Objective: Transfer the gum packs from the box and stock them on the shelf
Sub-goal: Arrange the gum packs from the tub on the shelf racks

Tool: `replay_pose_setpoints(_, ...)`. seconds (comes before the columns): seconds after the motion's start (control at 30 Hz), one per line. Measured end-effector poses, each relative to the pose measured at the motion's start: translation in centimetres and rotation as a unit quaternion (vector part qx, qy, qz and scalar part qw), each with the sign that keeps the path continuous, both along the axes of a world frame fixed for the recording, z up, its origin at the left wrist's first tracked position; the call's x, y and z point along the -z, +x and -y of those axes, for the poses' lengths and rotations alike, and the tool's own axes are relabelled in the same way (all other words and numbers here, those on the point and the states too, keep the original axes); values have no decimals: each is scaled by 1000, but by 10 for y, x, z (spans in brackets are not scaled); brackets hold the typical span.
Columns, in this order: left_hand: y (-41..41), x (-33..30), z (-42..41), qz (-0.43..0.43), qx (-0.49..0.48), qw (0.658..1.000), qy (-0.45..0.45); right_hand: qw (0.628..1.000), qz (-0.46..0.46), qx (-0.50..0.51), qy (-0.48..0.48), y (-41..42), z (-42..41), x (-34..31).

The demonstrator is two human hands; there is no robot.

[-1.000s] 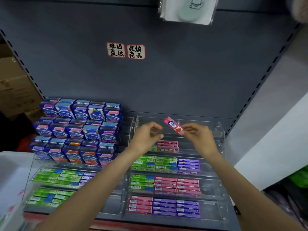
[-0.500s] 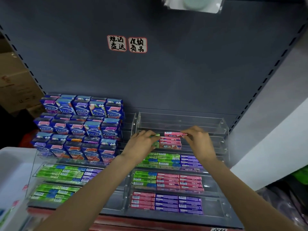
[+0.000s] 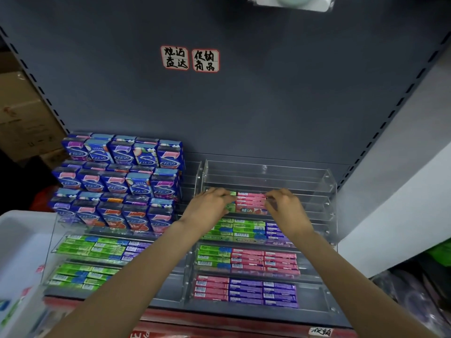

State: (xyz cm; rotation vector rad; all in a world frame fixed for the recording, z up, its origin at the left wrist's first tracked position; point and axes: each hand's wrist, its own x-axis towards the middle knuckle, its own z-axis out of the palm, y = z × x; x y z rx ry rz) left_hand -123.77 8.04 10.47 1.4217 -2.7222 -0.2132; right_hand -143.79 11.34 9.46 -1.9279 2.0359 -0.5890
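Top tier: the clear rack's (image 3: 328, 181) highest tray (image 3: 266, 175) lies bare, open from above and in front.
Second tier: pink packs (image 3: 251, 202) fill the middle; bare tray to their right, up to the rack's side wall.
Hands: left hand (image 3: 210, 207) and right hand (image 3: 285, 207) flank the pink packs, blocking both ends of that row.
Lower tiers: green packs (image 3: 244, 230) and purple packs (image 3: 278, 292) cover most of them; a bare strip lies at the right end of the lowest.
Left side: blue cartons (image 3: 122, 181) stand stacked, just beside the rack's left wall.
Overhead: back panel (image 3: 244, 106) bare above the rack; a hanging packet (image 3: 292, 2) at the top edge.
Near left: white box (image 3: 17, 240) beside the left forearm.
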Motion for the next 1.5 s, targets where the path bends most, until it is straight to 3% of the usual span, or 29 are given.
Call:
replay_pose_setpoints(0.1, -3, 1, -2, -1, -8, 1000, -13, 999, 13, -30, 39, 0, -2, -3)
replay_pose_setpoints(0.33, -11, 2, -9, 7, -38, 998, -39, 995, -55, -46, 73, 4, -6, -10)
replay_pose_setpoints(0.47, -15, -5, -18, -23, -71, 996, -47, 995, -68, -61, 27, 6, -10, -15)
replay_pose_setpoints(0.7, 19, -32, -60, -114, -185, 971, -101, 987, 25, -141, -69, 58, -24, -35)
replay_pose_setpoints(0.9, 129, -24, -109, -156, -274, 943, -104, 973, 56, -210, -75, 166, -42, -38)
replay_pose_setpoints(1.13, 322, 8, -159, -151, -364, 914, -95, 962, 60, -265, -22, 356, -71, -11)
replay_pose_setpoints(1.5, 548, 105, -164, -116, -441, 887, 76, 939, 41, -308, 146, 572, -59, 80)
